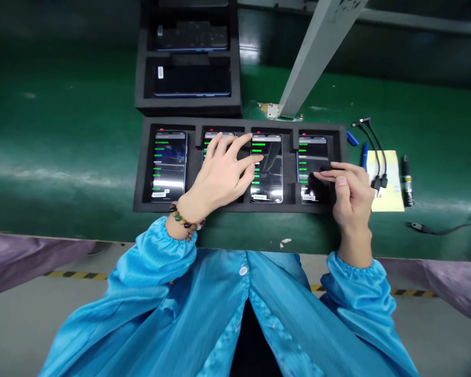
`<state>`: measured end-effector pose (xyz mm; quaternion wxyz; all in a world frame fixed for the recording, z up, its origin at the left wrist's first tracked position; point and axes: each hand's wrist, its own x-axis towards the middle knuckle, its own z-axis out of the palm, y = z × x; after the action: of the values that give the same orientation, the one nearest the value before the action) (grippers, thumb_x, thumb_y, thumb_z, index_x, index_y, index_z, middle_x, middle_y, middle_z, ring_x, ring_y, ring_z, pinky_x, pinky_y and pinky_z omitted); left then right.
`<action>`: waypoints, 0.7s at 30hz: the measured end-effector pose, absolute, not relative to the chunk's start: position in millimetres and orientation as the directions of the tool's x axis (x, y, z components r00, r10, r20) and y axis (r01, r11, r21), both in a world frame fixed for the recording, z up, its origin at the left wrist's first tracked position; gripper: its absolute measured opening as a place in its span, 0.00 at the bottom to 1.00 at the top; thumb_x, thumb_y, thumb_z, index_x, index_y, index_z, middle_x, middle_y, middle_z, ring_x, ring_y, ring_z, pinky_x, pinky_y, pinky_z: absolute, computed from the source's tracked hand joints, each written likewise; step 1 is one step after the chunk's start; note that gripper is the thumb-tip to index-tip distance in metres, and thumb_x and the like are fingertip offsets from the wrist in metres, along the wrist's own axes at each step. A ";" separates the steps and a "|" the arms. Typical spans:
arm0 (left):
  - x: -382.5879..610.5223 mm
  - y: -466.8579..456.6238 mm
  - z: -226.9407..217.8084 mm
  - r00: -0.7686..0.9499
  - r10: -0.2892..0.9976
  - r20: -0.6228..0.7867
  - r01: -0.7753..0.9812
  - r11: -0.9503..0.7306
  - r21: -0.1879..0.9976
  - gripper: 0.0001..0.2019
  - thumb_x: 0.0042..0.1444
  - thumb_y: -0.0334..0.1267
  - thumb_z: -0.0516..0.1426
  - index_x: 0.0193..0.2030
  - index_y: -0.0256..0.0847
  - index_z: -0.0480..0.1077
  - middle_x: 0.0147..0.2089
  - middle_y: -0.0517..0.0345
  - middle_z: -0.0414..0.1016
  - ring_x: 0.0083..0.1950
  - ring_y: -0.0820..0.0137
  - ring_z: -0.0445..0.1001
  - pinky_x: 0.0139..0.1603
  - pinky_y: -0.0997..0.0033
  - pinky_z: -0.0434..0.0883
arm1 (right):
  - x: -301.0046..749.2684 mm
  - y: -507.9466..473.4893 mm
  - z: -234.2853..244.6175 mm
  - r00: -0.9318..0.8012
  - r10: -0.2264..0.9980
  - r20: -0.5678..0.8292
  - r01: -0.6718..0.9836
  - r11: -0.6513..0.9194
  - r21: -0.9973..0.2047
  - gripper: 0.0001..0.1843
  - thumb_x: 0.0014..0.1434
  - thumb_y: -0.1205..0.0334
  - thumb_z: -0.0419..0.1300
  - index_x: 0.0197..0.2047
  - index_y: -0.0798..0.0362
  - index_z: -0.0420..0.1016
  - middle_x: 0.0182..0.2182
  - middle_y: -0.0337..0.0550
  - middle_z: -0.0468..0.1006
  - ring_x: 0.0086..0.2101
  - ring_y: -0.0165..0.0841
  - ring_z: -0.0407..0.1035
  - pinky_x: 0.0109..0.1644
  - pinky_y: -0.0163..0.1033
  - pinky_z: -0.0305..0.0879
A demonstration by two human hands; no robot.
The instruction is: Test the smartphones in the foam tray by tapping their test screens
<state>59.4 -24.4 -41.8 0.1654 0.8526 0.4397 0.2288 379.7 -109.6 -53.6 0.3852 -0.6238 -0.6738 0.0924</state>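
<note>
Several smartphones with lit screens and green text lie in a black foam tray [220, 208]. My left hand [222, 170], fingers spread, is over the second smartphone [214, 137] and covers most of it. Its index finger reaches the left part of the third smartphone [269, 173]; whether it touches the glass I cannot tell. At the right end, my right hand [351, 193] has its fingertips over the screen of the fourth smartphone [308, 167], fingers stretched out and holding nothing. The leftmost smartphone [167, 167] lies apart from both hands.
Behind stands another black foam tray [139, 78] with dark-screened phones [192, 81]. A grey metal post [314, 52] rises from the green bench [63, 157]. To the right are short black cables [377, 152], a yellow paper pad [394, 178], a black marker [408, 180] and another cable [443, 230].
</note>
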 end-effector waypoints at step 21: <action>-108.1 -71.4 -40.7 -0.009 0.941 0.337 0.805 -0.193 0.561 0.19 0.78 0.53 0.53 0.59 0.51 0.82 0.69 0.58 0.79 0.73 0.54 0.74 0.78 0.38 0.66 | 298.0 -103.8 -37.8 -0.276 0.908 0.316 0.746 0.409 -0.525 0.18 0.77 0.61 0.53 0.57 0.44 0.84 0.57 0.47 0.86 0.64 0.47 0.76 0.69 0.60 0.64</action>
<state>-108.1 -71.4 -40.7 0.1020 0.6964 0.6270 0.3340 298.0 -103.8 -37.8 0.2930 -0.5256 -0.7867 0.1381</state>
